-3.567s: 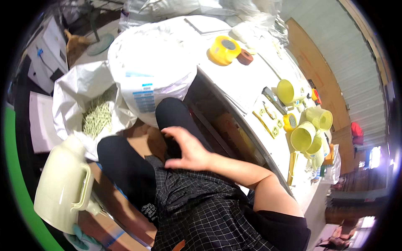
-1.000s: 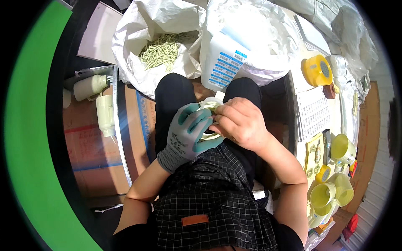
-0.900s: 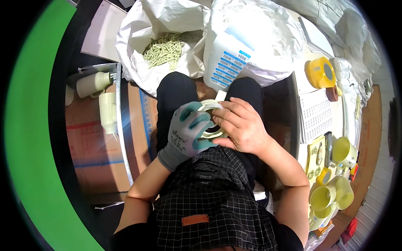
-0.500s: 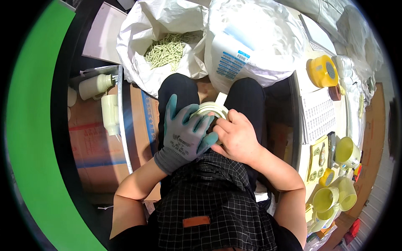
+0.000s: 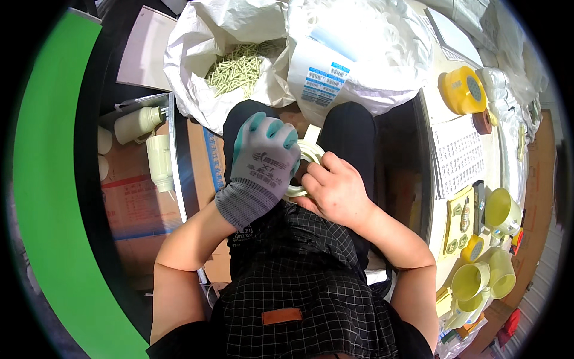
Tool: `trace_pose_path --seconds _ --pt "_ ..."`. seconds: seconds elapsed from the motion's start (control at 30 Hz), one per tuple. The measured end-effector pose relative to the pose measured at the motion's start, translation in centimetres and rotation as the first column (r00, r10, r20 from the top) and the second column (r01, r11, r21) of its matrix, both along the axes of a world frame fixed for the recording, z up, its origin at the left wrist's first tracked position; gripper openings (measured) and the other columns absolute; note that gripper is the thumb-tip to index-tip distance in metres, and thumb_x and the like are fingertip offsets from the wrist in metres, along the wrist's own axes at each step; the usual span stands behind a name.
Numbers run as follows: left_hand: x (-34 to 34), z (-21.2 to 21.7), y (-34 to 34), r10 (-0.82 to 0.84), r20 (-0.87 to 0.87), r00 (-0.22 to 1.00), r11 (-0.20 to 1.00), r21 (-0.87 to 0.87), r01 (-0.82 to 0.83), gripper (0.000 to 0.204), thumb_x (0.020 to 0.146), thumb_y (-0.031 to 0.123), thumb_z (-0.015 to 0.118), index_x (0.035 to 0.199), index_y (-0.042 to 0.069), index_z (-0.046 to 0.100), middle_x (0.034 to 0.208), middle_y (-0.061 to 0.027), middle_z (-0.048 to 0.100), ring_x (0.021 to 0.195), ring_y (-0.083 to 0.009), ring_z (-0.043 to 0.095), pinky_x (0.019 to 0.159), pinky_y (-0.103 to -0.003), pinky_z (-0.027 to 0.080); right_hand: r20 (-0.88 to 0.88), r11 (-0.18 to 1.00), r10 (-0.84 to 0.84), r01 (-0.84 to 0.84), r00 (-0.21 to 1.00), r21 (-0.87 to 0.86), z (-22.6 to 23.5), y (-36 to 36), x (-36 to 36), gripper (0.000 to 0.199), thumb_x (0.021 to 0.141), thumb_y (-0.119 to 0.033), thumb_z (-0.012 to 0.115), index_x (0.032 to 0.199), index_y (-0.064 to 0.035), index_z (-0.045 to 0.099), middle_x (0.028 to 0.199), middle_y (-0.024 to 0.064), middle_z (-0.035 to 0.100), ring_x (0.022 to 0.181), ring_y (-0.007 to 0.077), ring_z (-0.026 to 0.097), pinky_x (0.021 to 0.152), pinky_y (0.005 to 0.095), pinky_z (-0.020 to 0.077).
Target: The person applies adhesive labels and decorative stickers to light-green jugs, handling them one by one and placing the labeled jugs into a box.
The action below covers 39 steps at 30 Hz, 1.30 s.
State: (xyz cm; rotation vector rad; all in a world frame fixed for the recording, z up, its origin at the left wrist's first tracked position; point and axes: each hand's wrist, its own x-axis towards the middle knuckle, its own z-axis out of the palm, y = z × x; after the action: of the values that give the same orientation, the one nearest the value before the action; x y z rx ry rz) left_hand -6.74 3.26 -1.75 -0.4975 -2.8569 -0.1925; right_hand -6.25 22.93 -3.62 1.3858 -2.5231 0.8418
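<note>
**Both hands on a pale ring over the lap**

At the far left a green curved surface [image 5: 54, 209] fills the rim of the view, and beside it two cream plastic jugs [image 5: 149, 140] lie on a cardboard box [image 5: 134, 197]. Above them an open white sack [image 5: 197, 48] shows a heap of pale green pellets [image 5: 239, 66]; a second white sack [image 5: 359, 54], bearing blue and white labels, stands just to its right.

As a judgement, the work is midway: the pale ring-shaped part [image 5: 306, 157] is in hand over the lap, between the knees, while a cluster of yellow cups [image 5: 487, 272] sits on the white table [image 5: 496, 149] at the right, apart from the hands. Whether those cups are finished pieces cannot be told.

The left hand [image 5: 260, 170], in a grey glove with teal fingertips, covers the ring's left side; its fingers [image 5: 269, 128] are stretched nearly flat and close together, pressing on it rather than curling round. The bare right hand [image 5: 335, 191] meets the ring from the right, fingers [image 5: 314, 176] bent and narrow, the tips tucked against its rim. Further right lie a yellow tape dispenser [image 5: 461, 90] and a printed sheet [image 5: 457, 155].
</note>
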Motion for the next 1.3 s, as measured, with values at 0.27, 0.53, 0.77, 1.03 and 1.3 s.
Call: trace_pose_path --seconds 0.27,0.53,0.77,1.03,1.3 --pt "2.2 0.7 -0.7 0.031 0.121 0.992 0.992 -0.126 -0.016 0.014 0.086 0.02 0.072 0.095 0.009 0.071 0.108 -0.0042 0.063 0.103 -0.0245 0.062 0.089 -0.042 0.053 0.016 1.0 -0.024 0.024 1.0 0.017 0.1 -0.2 0.5 0.039 0.059 -0.027 0.091 0.084 -0.0082 0.066 0.09 0.0024 0.059 0.091 0.0236 0.057 0.079 0.0357 0.0536" --pt "2.8 0.8 -0.4 0.031 0.223 0.974 0.998 -0.065 -0.017 0.02 0.086 0.023 0.077 0.1 0.01 0.07 0.111 -0.0051 0.063 0.101 -0.0235 0.067 0.079 -0.04 0.056 0.019 0.993 -0.118 0.118 0.993 -0.018 -0.9 -0.4 1.5 0.038 0.062 -0.032 0.091 0.08 -0.0091 0.065 0.089 0.0032 0.058 0.086 0.0249 0.057 0.073 0.037 0.0499" --pt "-3.0 0.6 -1.3 -0.095 -0.357 0.929 0.853 0.453 0.261 0.036 0.081 0.007 0.083 0.115 0.007 0.071 0.111 -0.01 0.072 0.096 -0.0318 0.071 0.082 -0.041 0.059 -0.128 0.855 -0.225 0.132 0.966 -0.501 -0.3 8.2 3.8 0.069 0.064 -0.045 0.094 0.113 -0.0068 0.062 0.106 0.0112 0.063 0.083 0.0317 0.064 0.07 0.0407 0.0541" --pt "-16.7 -3.7 1.9 -0.236 -0.34 0.91 0.881 0.32 0.348 0.028 0.084 0.025 0.082 0.104 0.007 0.073 0.116 -0.0093 0.072 0.11 -0.0334 0.066 0.097 -0.046 0.053 0.319 0.893 -0.44 0.447 0.839 0.056 1.7 7.8 10.4 0.09 0.066 -0.021 0.087 0.148 -0.0124 0.05 0.145 0.019 0.056 0.11 0.0378 0.066 0.082 0.0441 0.0606" --pt "-16.0 -3.9 1.4 -0.278 -0.34 0.899 0.856 0.336 0.392 0.02 0.081 0.018 0.083 0.095 0.007 0.074 0.118 -0.0088 0.073 0.109 -0.0321 0.067 0.095 -0.045 0.055 0.934 0.841 -0.296 0.518 0.2 0.156 2.5 9.1 9.8 0.106 0.079 -0.026 0.089 0.159 0.0043 0.025 0.147 0.0314 0.054 0.13 0.0375 0.064 0.112 0.0413 0.0482"
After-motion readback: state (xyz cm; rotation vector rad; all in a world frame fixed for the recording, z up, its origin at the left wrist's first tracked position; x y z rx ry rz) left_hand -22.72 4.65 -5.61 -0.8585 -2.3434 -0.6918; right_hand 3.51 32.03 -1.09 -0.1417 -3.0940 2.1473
